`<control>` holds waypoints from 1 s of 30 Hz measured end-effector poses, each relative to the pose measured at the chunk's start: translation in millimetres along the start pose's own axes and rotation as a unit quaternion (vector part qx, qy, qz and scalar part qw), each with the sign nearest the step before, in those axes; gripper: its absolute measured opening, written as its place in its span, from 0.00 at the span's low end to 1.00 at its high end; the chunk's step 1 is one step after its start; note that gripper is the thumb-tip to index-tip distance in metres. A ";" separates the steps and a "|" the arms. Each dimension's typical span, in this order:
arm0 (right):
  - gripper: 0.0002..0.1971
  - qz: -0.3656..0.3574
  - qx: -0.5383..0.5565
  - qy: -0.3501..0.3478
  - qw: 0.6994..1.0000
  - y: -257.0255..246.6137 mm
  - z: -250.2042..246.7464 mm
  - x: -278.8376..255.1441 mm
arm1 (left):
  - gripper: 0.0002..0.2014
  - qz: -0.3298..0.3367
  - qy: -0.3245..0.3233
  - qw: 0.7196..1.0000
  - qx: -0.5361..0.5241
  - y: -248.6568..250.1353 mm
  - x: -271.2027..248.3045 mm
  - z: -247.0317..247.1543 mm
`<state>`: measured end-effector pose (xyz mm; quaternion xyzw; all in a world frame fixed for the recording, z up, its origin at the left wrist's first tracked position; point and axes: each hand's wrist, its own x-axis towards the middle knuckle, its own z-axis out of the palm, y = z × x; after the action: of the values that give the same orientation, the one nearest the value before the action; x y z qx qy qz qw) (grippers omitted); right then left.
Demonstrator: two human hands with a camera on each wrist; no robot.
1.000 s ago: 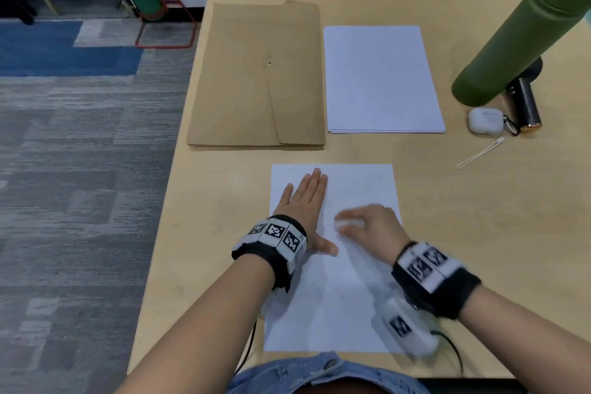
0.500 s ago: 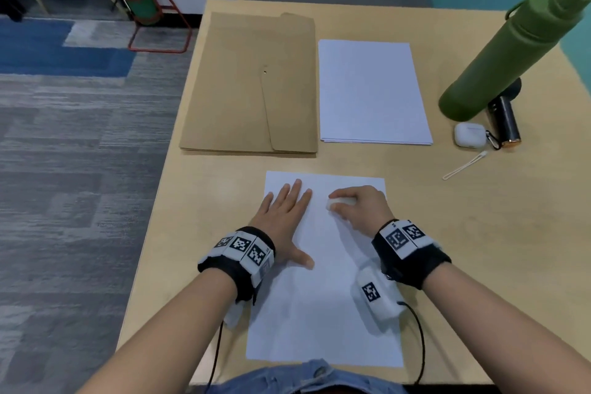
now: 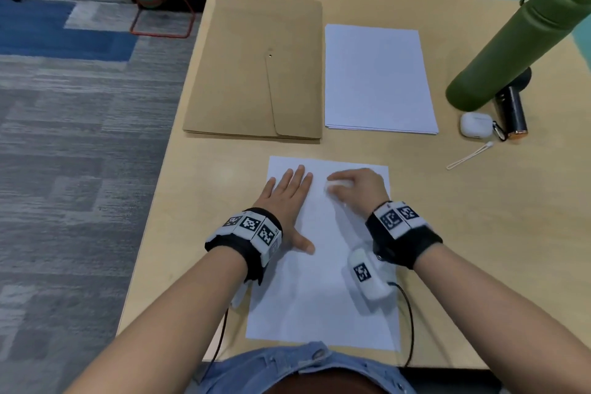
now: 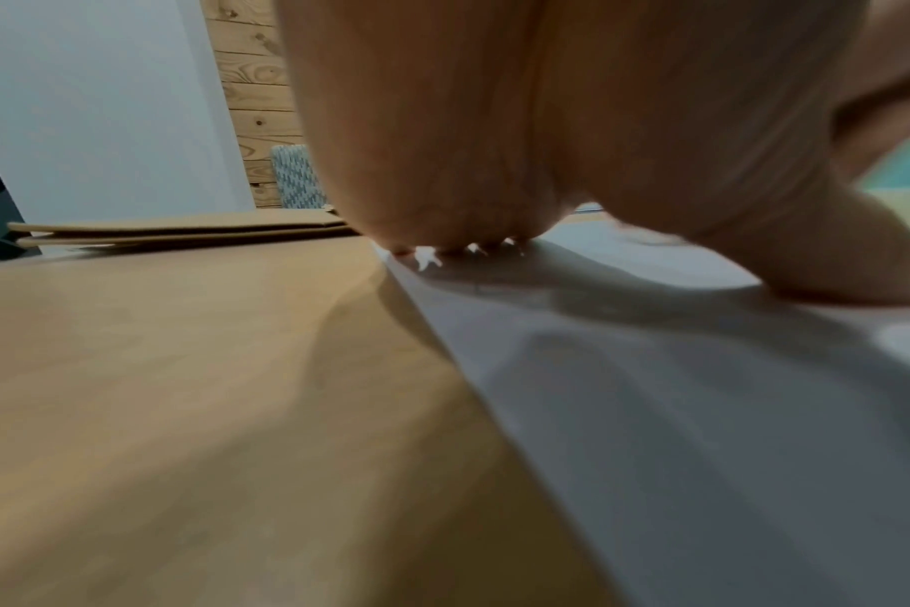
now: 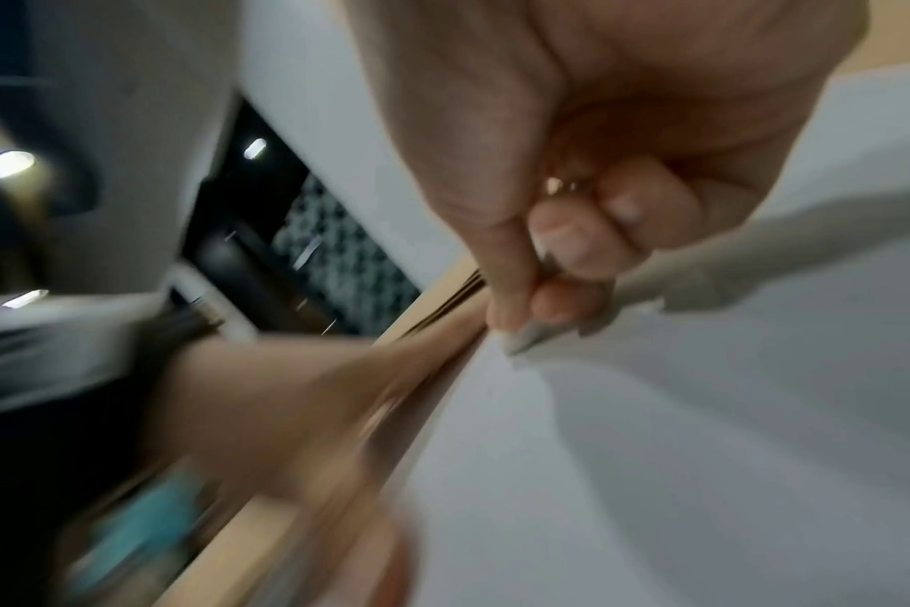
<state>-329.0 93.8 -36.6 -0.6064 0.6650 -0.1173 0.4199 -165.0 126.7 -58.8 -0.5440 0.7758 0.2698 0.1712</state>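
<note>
A white sheet (image 3: 319,297) lies lengthwise on the wooden table (image 3: 208,201) in front of me. My left hand (image 3: 287,195) rests flat on its upper left part, fingers straight and thumb spread; the left wrist view shows the palm (image 4: 494,143) pressing the sheet (image 4: 702,410) at its left edge. My right hand (image 3: 355,189) sits near the sheet's top right, fingers curled round a whitish pen (image 5: 702,267). The pen's tip touches the paper in the blurred right wrist view. Any marks on the sheet are too faint to tell.
A brown envelope (image 3: 249,73) and a stack of white paper (image 3: 377,80) lie side by side beyond the sheet. At the right stand a green bottle (image 3: 518,41), a black cylinder (image 3: 511,112), a white earbud case (image 3: 475,125) and a thin white strip (image 3: 470,155). The table's left edge drops to carpet.
My right hand with the pen has moved up the sheet towards its top edge. The left hand stays flat on the sheet, now nearer its top. The head view has shifted.
</note>
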 end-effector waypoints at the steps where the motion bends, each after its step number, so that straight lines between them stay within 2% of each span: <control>1: 0.11 0.001 0.008 0.020 1.000 0.7 2.5 0.3 | 0.67 -0.002 0.000 1.000 0.002 0.6 -0.3 0.3; 3: 0.11 -0.010 0.001 0.015 1.000 9.2 11.2 -15.2 | 0.67 -0.005 0.001 1.000 0.002 1.5 -0.7 -0.2; 6: 0.11 -0.019 -0.027 -0.076 0.997 25.2 21.7 -52.9 | 0.67 -0.006 0.002 1.000 -0.006 1.4 -0.2 -0.1; 8: 0.11 -0.022 -0.053 -0.127 0.990 26.3 17.9 -51.8 | 0.67 -0.004 -0.004 1.000 -0.007 1.3 -0.4 -0.1; 10: 0.11 -0.028 -0.063 -0.112 0.991 16.6 9.8 -31.1 | 0.67 -0.006 -0.003 1.000 0.001 1.6 -0.6 0.4; 12: 0.11 -0.021 -0.035 -0.038 0.998 6.5 6.8 -10.4 | 0.67 -0.006 -0.003 1.000 0.006 1.9 -0.7 0.2; 14: 0.11 -0.006 0.006 0.016 1.000 5.2 13.9 -7.8 | 0.67 -0.009 -0.003 1.000 0.008 2.2 -0.5 0.5; 15: 0.11 -0.005 0.007 0.022 1.000 8.5 18.8 -16.6 | 0.67 -0.009 -0.002 1.000 0.005 2.0 -0.2 0.0; 17: 0.12 -0.020 -0.015 -0.004 1.000 21.8 28.1 -43.7 | 0.67 -0.008 0.001 1.000 -0.002 1.5 -0.1 0.1; 19: 0.11 -0.028 -0.035 -0.065 0.997 30.6 28.0 -61.7 | 0.67 -0.007 0.001 1.000 -0.002 1.5 -0.3 0.4; 21: 0.11 -0.034 -0.045 -0.099 0.994 29.4 18.6 -51.2 | 0.67 -0.006 -0.003 1.000 0.000 1.7 -0.6 0.0; 22: 0.11 -0.035 -0.043 -0.089 0.995 25.5 13.5 -40.0 | 0.67 -0.006 -0.004 1.000 0.002 1.7 -0.5 -0.2; 26: 0.11 -0.004 0.010 0.024 1.000 12.3 12.6 -9.7 | 0.66 -0.007 -0.005 1.000 0.007 1.9 -1.3 -0.9; 28: 0.11 -0.014 -0.004 0.006 1.000 16.3 22.3 -26.3 | 0.66 -0.008 -0.001 1.000 0.002 2.0 -1.4 -0.8; 30: 0.11 -0.037 -0.030 -0.062 0.997 22.0 29.7 -51.0 | 0.67 -0.006 0.002 1.000 -0.002 2.3 -1.2 -0.4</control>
<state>-328.3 155.7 -48.4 -0.6491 0.6179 -0.0748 0.4374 -166.6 128.0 -57.3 -0.5497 0.7722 0.2689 0.1707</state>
